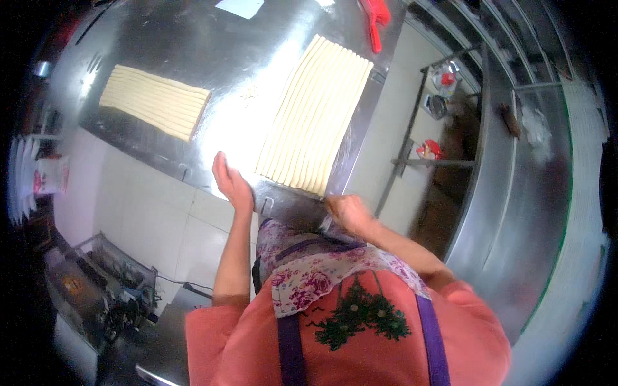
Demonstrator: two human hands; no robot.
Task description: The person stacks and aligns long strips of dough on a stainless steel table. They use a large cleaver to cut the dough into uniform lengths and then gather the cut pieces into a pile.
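Long dough strips [314, 116] lie side by side in a wide block on the stainless steel table [159, 38], in front of me. A smaller block of dough strips [154, 101] lies further left. My left hand [231, 181] rests at the table's near edge, left of the wide block, fingers extended and nothing seen in it. My right hand [350, 212] is closed at the near right corner of the wide block, around the end of a brownish thing [332, 201], perhaps a handle; blur and the hand hide the rest. Small dough scraps [250, 94] lie between the blocks.
A red brush [375, 24] and a white sheet [241, 7] lie towards the table's far side. To the right stands a metal shelf unit [475, 120] with bags on it. White sacks [50, 174] are at the far left, and a metal-framed machine [120, 280] stands at lower left.
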